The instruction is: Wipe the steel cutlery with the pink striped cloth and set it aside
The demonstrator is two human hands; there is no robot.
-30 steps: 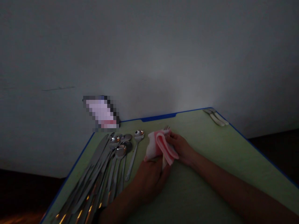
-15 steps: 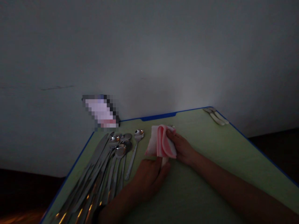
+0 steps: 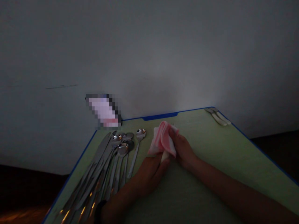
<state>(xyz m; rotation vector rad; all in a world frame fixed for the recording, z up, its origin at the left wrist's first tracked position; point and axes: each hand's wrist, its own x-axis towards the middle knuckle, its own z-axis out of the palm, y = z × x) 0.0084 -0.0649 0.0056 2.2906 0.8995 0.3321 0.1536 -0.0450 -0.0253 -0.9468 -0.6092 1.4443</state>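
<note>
My left hand (image 3: 151, 174) is closed around the pale handle of a fork (image 3: 165, 156). The fork's tines poke out faintly past the far side of a folded pink and white cloth (image 3: 162, 138), which covers its middle. My right hand (image 3: 183, 147) pinches that cloth around the fork, thumb on top. Left of my hands, a single spoon (image 3: 137, 146) lies apart, beside a pile of spoons (image 3: 122, 150) and table knives (image 3: 102, 146). My left forearm hides part of the pile's handles.
The green table (image 3: 210, 174) has a blue edge and stands against a grey wall (image 3: 163, 56). Forks with pale handles (image 3: 218, 117) lie at the far right corner. At the far left corner a blurred-out phone-like device (image 3: 104, 110) leans on the wall.
The cloth has bunched up and tilted a little in my right hand, over the fork. My left hand keeps its hold on the handle. The whole view has shifted slightly.
</note>
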